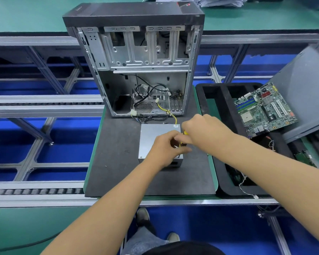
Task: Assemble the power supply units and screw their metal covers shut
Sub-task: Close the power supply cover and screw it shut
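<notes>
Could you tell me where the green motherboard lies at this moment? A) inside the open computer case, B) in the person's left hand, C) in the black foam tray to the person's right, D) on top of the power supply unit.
C: the motherboard rests tilted on the black foam tray, to the right of the computer case and apart from both hands.

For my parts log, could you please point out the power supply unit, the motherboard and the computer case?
power supply unit (151, 138): head view, bare top cover.
motherboard (263, 109): head view, board centre.
computer case (136, 52): head view, drive cage.
</notes>
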Tool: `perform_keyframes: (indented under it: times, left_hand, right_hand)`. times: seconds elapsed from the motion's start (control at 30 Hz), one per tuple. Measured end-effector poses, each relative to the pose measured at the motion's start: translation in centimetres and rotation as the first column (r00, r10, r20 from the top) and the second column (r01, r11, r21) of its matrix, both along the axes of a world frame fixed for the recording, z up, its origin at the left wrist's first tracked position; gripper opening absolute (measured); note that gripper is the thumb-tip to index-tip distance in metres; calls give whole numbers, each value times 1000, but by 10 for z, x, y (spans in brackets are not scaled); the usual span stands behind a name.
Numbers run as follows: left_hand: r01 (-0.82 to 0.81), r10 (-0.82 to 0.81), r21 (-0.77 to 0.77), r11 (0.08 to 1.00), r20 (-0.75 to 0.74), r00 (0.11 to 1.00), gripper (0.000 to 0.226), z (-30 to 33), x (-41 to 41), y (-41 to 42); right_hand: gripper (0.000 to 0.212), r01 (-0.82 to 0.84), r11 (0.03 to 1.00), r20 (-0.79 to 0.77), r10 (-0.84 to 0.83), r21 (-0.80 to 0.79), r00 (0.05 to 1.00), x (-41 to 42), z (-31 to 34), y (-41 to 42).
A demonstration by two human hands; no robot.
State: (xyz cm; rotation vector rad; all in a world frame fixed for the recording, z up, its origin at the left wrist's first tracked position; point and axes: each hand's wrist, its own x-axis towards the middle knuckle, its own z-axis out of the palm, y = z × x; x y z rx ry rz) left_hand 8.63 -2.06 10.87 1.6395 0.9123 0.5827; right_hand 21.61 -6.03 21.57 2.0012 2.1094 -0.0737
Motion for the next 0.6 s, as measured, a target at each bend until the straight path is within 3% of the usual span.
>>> perform_keyframes:
  times: [0.13, 0.23, 0.33, 0.47, 0.53, 0.6]
  left_hand:
    - [22, -19, 59, 998, -53, 998, 34, -4, -6, 6]
    - [68, -65, 51, 996, -71, 995, 25, -6, -17, 3]
    - [-186, 185, -27, 982, -37, 982, 29, -27, -52, 3]
    - [-525, 564, 217, 823, -198, 802, 10, -65, -130, 11]
    - [-628, 711, 338, 701, -266, 651, 11, -80, -164, 14]
    - [-648, 754, 385, 657, -321, 574, 13, -92, -186, 17]
  right_hand:
    - [30, -85, 993, -121, 74, -87, 990, -6, 0, -1]
    - [20, -115, 991, -79, 110, -71, 991, -8, -3, 4]
    - [15, -28, 999, -211, 18, -46, 977, 0, -11, 8]
    - [28, 105, 994, -594, -77, 13, 801, 11, -36, 3]
    - [29, 165, 986, -667, -98, 37, 738, 10, -49, 3]
    - [28, 217, 970, -693, -85, 105, 716, 8, -58, 5]
